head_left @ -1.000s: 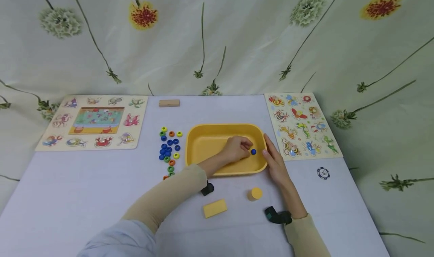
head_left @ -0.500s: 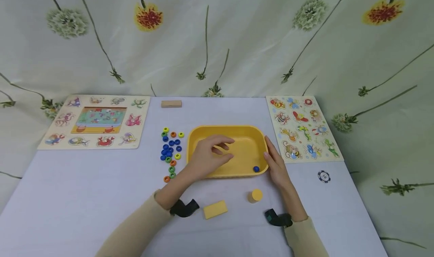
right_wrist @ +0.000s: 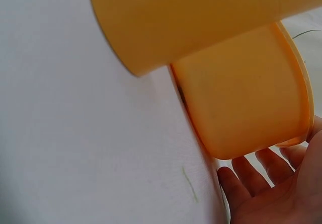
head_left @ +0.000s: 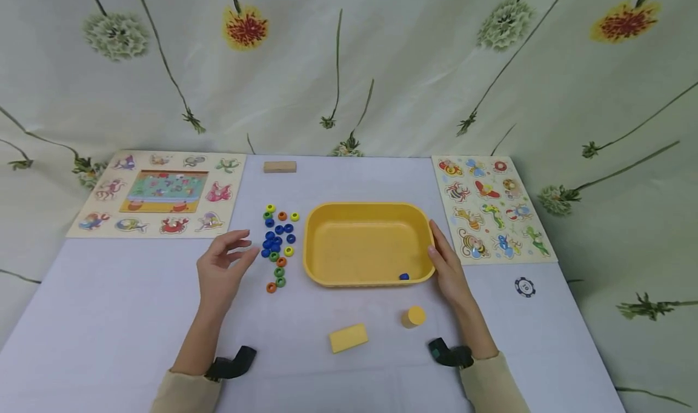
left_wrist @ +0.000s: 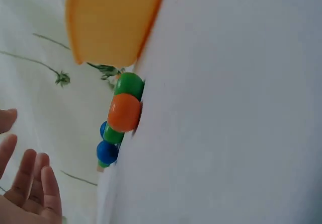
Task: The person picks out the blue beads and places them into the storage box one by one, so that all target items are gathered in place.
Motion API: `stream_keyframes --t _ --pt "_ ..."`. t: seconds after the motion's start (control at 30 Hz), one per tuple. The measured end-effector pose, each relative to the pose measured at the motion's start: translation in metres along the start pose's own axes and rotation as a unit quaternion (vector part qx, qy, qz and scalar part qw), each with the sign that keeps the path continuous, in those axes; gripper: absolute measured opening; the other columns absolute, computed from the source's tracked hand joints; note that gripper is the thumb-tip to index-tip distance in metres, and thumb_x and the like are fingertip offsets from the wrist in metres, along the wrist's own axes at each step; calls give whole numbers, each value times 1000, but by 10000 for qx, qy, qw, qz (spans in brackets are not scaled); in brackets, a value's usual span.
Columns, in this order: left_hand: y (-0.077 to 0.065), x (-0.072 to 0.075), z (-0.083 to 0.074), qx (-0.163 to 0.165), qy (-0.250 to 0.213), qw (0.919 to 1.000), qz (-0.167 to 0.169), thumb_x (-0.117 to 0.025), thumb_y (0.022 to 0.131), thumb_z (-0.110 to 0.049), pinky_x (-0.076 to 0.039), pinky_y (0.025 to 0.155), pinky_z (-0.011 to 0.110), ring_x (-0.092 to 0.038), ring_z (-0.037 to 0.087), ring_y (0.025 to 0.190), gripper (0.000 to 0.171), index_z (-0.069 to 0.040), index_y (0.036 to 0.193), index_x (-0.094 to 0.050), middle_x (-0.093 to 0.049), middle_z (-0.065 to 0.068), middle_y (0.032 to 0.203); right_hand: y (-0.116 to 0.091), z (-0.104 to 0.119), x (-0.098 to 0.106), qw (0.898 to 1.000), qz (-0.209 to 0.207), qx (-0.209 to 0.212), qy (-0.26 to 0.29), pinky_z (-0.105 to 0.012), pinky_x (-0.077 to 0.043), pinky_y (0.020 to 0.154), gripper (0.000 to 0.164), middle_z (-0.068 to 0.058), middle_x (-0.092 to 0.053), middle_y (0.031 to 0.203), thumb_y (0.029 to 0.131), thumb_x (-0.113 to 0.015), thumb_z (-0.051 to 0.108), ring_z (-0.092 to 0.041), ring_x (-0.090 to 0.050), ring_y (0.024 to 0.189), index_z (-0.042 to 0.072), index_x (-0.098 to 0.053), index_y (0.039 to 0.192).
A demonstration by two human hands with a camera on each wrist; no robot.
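My left hand hovers just left of the loose beads, fingers loosely bent and apart, nothing between them. Blue, green, orange and yellow beads lie in a loose cluster left of a yellow tray. In the left wrist view an orange bead is nearest, with the hand's fingers off to the side. At the tray's right end my right hand holds the wall, thumb at the rim and fingers against the outside. A single blue bead lies inside the tray near its front right corner.
A yellow rectangular block and a yellow cylinder stand in front of the tray. Picture boards lie at back left and right. A wooden block is behind the beads, a round chip at right.
My left hand has drawn out of the tray and moved left to beside the beads. The blue bead has rolled toward the tray's front wall. My right hand stays at the tray.
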State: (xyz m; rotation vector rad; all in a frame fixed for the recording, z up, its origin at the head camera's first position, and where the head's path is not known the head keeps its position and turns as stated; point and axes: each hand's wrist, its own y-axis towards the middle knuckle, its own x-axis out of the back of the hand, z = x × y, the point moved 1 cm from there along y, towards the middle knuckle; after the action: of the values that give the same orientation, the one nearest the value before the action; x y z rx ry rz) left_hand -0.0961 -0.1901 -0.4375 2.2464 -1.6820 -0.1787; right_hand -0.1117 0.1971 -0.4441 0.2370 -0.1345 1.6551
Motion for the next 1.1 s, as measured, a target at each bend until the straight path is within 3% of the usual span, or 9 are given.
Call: stream_keyframes --t 0.17,0.3,0.43,0.7,0.9,1.0,1.1 --pt "-7 8 35 627 332 9971 -291 -69 75 -6 -47 71 11 -56 20 90 37 0 110 -59 -57 15 106 0 -1 0 10000 33 -7 1 -4 -19 98 47 -1 -22 147 95 -33 9 -14 -17 135 13 -22 141" --pt "-9 8 45 1066 728 9912 -295 -70 75 -16 -45 72 9 -54 15 90 39 -8 112 -59 -57 11 107 -1 -2 1 10000 29 23 -14 -4 -19 98 47 -1 -22 146 95 -33 9 -14 -17 135 12 -22 141" --pt "-11 7 49 1272 1118 9854 -142 -70 76 -22 -43 75 7 -53 11 91 41 -12 114 -58 -56 5 107 -2 -2 1 10000 35 42 -1 -4 -19 98 47 -1 -22 146 95 -33 8 -15 -17 135 11 -22 141" --pt "-11 0 52 1279 2370 9630 30 -68 75 -37 -40 74 7 -50 6 88 41 -18 111 -61 -56 -4 105 -4 -1 2 9999 15 -6 -128 -3 -18 97 47 -2 -21 147 95 -33 9 -15 -16 135 11 -22 141" --pt "-7 -8 51 1034 3064 9462 89 -68 76 -31 -40 75 22 -50 14 88 31 -12 100 -66 -55 2 100 -3 0 2 10000 -8 34 -42 -4 -19 97 47 -2 -21 147 95 -33 9 -15 -16 135 11 -22 141" --pt "-6 -8 50 946 3194 9428 79 -69 77 -25 -41 76 27 -50 16 90 24 -9 95 -68 -55 3 99 -2 0 1 10000 17 54 -6 -4 -19 97 47 -2 -22 147 95 -33 9 -15 -17 135 11 -22 141" --pt "-6 -7 48 852 3154 9451 -47 -69 76 -22 -41 75 24 -51 14 88 21 -10 93 -68 -56 2 97 0 0 0 10000 33 69 47 -4 -19 98 47 -1 -22 147 95 -33 9 -14 -17 135 11 -22 141"
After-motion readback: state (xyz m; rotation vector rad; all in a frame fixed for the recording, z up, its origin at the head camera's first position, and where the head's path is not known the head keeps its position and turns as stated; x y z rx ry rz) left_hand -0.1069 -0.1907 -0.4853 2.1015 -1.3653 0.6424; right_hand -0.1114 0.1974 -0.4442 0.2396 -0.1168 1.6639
